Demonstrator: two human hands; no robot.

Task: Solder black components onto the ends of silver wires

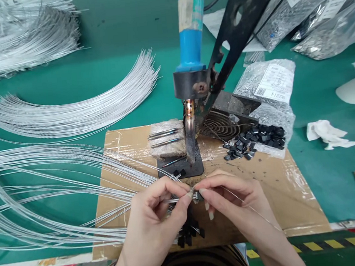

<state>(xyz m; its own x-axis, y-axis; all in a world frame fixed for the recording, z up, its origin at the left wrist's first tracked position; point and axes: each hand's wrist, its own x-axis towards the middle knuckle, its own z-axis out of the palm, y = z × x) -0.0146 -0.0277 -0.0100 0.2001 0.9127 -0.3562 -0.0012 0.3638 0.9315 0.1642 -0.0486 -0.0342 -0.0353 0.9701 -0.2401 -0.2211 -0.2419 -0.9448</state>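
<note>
My left hand (pixel 160 214) is closed in a pinch on a thin white wire (pixel 172 201). My right hand (pixel 236 196) meets it fingertip to fingertip, pinching a small black connector (pixel 197 195) at the wire's end. Whether the wire sits inside the connector is too small to tell. A single thin strand (pixel 254 210) runs across the back of my right hand. Under my left hand lies a bundle of white wires (pixel 117 193), with several black connectors (pixel 190 230) by its end. Just beyond my fingers hangs the tip of a blue-handled soldering iron (pixel 191 144).
A black bracket (pixel 233 31) holds the iron over a cardboard sheet (pixel 284 198). Loose black connectors (pixel 244 143) spill from a plastic bag (pixel 273 86). A stained pad (pixel 167 138) bears metal rods. A curved wire bundle (pixel 75 113) lies at left, crumpled tissue (pixel 330 134) at right.
</note>
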